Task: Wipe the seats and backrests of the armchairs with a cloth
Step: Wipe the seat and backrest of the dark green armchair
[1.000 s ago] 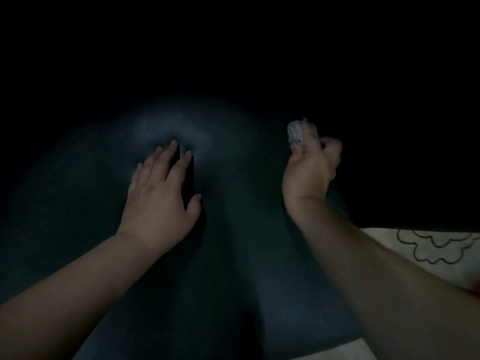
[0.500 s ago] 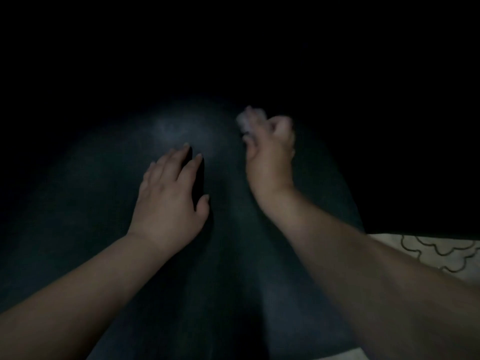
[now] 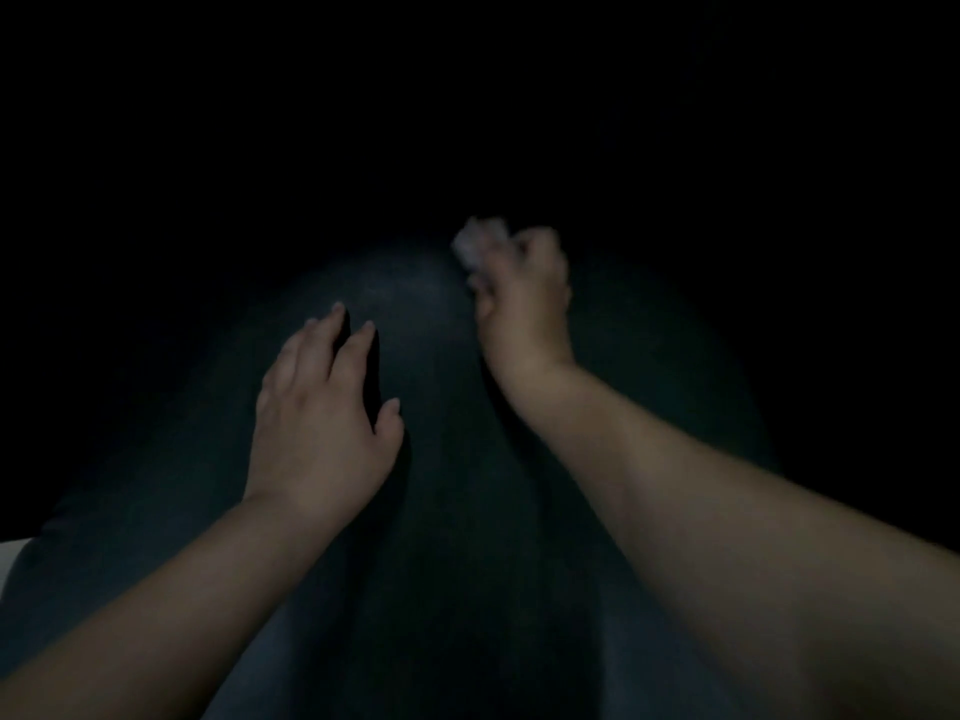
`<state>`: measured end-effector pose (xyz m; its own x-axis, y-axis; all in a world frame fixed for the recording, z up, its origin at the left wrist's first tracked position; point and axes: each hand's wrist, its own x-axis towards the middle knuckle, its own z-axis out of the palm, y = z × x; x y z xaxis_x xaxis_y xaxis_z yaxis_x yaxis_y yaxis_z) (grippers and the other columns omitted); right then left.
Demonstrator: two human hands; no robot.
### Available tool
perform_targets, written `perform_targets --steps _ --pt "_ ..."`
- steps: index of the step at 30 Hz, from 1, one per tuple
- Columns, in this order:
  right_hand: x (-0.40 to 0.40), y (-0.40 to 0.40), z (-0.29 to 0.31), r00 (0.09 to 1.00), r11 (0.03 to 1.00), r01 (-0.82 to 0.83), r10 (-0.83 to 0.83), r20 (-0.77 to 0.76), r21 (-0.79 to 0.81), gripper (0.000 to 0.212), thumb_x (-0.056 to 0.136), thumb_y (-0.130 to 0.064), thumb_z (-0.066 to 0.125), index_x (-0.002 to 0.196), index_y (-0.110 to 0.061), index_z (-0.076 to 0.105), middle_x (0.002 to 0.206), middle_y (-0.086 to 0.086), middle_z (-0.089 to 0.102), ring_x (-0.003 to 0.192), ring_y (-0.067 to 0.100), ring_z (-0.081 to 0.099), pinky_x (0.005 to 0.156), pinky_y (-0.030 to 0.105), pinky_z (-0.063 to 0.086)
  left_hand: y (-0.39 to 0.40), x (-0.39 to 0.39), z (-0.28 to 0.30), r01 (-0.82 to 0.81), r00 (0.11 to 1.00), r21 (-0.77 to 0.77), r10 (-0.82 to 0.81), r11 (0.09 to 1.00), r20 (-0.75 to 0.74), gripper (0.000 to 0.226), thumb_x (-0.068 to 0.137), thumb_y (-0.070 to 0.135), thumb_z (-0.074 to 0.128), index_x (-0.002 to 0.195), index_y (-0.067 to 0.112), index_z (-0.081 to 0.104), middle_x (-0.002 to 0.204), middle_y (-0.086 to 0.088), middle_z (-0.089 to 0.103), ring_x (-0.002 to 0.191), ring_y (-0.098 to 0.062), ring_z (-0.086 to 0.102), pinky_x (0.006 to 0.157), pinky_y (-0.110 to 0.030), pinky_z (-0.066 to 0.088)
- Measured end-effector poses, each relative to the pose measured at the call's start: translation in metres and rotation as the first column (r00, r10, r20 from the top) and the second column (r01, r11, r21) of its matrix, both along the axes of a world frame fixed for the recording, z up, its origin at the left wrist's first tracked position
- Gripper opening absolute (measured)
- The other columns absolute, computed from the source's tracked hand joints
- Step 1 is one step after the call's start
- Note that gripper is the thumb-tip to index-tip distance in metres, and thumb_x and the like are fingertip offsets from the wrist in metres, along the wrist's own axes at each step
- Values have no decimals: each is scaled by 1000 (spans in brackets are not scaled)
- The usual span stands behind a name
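The fingers of the right hand (image 3: pixel 522 304) are curled tight around a small, pale, crumpled cloth (image 3: pixel 479 242), which bulges out past the knuckles at the far side of the fist. The cloth is blurred, so its texture and exact colour cannot be made out. The fist sits against the far, upper part of a dark, rounded upholstered surface, most likely the backrest or cushion of an armchair (image 3: pixel 467 511), whose fabric looks deep grey-green in very dim light. To the left of that fist, a little nearer the viewer and apart from it, the left hand (image 3: pixel 322 418) lies palm down on the same dark surface. Its fingers are straight and slightly spread, gripping nothing, with the thumb angled out toward the right. A faint patch of light falls on the fabric between the two hands, just beyond the left fingertips. Both forearms are bare and reach in from the bottom corners, the right one much larger in view because it is close to the camera. At the left edge, low down, a thin sliver of something pale (image 3: pixel 10 556) shows beside the dark fabric. Everything beyond the armchair's curved outline is black, and no detail can be seen there.
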<state>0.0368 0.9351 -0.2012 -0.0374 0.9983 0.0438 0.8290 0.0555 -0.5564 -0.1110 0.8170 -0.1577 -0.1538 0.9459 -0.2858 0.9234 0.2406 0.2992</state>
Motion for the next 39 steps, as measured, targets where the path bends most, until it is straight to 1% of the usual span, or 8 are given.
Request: perform_targets --steps 4,9,12,17,20,25,32,39 --pt "25 -72 1 850 852 -518 503 153 76 49 80 -10 65 127 -26 60 112 11 52 99 31 50 79 33 42 -2 -4 0 -7 1000 0 7 1000 13 70 85 35 62 146 15 34 157 -8 22 144 -26 16 117 -45 18" --pt "59 -6 -2 997 995 40 -45 62 86 39 86 -13 47 123 -17 59 113 16 50 101 29 49 86 36 40 -9 -15 2 -42 999 25 41 999 29 67 84 34 62 144 15 39 156 -7 25 142 -27 21 114 -49 23" --pt "21 41 9 937 941 325 -334 -104 -96 23 83 -34 61 97 -18 54 107 8 62 98 20 60 91 41 49 -16 -26 5 -52 999 15 51 999 19 67 85 34 62 144 15 38 156 -7 25 142 -27 21 114 -49 23" --pt "-59 4 5 988 988 -148 145 -55 -40 30 75 -46 62 93 -22 58 107 7 62 99 25 60 89 47 49 -30 -42 7 -112 994 11 112 994 11 67 87 29 61 146 14 33 156 -7 25 142 -27 20 115 -47 21" --pt "-54 -55 9 916 916 -401 401 9 1 46 85 -13 62 130 -21 58 117 15 51 104 34 50 88 43 45 -41 -51 9 -136 991 24 136 990 19 66 88 25 59 146 13 32 156 -8 25 142 -27 20 117 -46 19" --pt "12 -130 20 785 785 -616 619 25 -71 60 77 3 70 132 -20 58 102 18 53 87 35 54 76 42 50 -56 -58 15 -131 991 7 131 991 16 64 87 24 60 145 11 35 155 -10 26 142 -29 21 117 -47 20" --pt "42 -131 68 972 931 -233 215 -94 -283 49 92 -4 57 136 -26 53 106 3 42 96 15 48 92 16 38 -74 -55 57 -7 999 -77 4 997 -36 62 89 29 58 146 14 35 157 -9 23 143 -29 18 115 -45 18" --pt "33 -160 168 955 905 -57 -74 -286 -422 44 95 -10 57 135 -27 53 102 -5 39 86 -8 49 77 -6 31 -94 -61 148 113 983 -90 -125 989 -135 60 87 32 58 141 12 42 149 -9 37 135 -28 32 109 -43 32"
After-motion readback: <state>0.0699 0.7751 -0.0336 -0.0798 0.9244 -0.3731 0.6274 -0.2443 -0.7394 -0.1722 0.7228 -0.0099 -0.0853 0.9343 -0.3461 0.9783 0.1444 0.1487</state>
